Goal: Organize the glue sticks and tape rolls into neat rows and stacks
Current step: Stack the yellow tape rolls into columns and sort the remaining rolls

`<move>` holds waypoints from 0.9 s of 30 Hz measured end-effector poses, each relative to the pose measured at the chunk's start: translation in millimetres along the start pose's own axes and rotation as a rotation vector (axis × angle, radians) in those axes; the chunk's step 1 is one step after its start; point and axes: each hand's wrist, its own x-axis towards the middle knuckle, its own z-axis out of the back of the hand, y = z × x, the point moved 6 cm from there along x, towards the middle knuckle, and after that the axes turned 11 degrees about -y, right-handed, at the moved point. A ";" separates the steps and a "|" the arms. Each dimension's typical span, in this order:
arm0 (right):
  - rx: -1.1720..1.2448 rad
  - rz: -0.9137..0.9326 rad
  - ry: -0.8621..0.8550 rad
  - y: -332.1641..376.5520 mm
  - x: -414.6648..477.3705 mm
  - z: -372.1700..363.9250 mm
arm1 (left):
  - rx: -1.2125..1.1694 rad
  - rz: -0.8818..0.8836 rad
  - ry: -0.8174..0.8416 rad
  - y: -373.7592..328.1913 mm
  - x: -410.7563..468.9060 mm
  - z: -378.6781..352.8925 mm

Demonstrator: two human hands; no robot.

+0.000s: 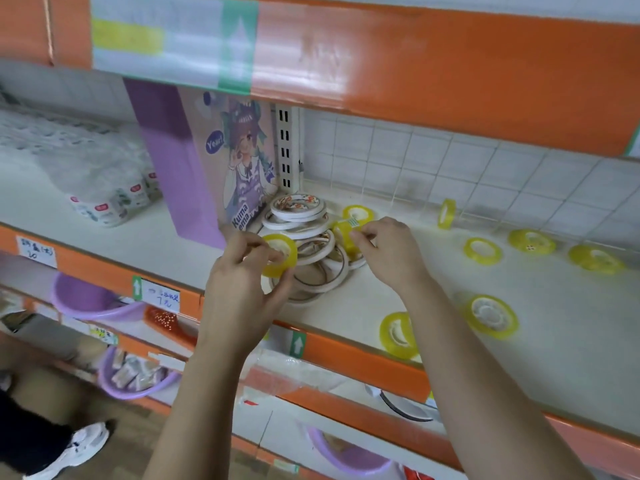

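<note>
White shop shelf with an orange front edge carries the stock. I record my left hand gripping a yellow transparent tape roll, fingers curled round its rim, over a heap of thin white tape rings. My right hand pinches a second yellow tape roll just beside it. Further loose yellow rolls lie scattered to the right, well apart.
</note>
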 end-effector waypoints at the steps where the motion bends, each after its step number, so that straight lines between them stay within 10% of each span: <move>1: 0.024 -0.010 -0.004 0.7 -0.3 0.3 | 0.004 0.007 -0.001 1.0 -0.3 0.8; 27: 0.235 -0.175 -0.332 -50.5 -75.5 114.2 | -0.361 -0.131 0.119 -81.7 -4.5 -52.7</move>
